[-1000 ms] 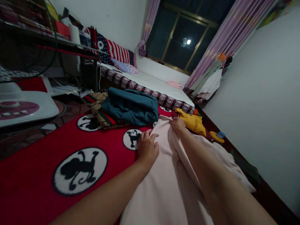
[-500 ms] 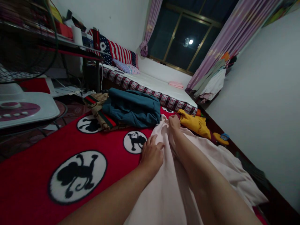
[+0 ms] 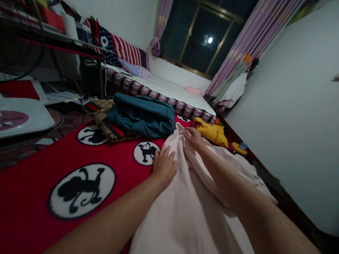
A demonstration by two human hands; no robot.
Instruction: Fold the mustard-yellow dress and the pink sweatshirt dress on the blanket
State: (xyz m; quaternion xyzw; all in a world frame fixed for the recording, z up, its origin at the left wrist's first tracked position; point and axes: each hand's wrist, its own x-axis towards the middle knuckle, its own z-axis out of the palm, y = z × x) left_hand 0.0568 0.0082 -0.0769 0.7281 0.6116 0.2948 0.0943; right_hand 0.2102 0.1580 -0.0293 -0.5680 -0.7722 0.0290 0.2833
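A pale pink piece of clothing (image 3: pixel 182 208) lies spread over the red blanket (image 3: pixel 23 190), which has monkey prints in white circles. My left hand (image 3: pixel 164 164) rests flat on its left edge, fingers spread. Near its far end my right hand (image 3: pixel 195 138) pinches a bunched fold of the pink cloth. Just beyond sits a folded teal garment (image 3: pixel 143 116), partly on top of a brown patterned cloth (image 3: pixel 99 116) with green and red stripes. A yellow garment (image 3: pixel 212 132) lies to the right of my right hand.
Behind the blanket stands a bed (image 3: pixel 169 88) with a white top and pillows. A desk (image 3: pixel 90 53) and a white fan base (image 3: pixel 26 116) are on the left. A white wall (image 3: pixel 291 98) runs along the right, with clothes (image 3: pixel 233 91) hanging near the curtain.
My right hand has shifted the gathered cloth slightly, and more of the pink fabric between my arms lies flatter. My left hand's fingers are straighter on the edge. The view has tilted a little.
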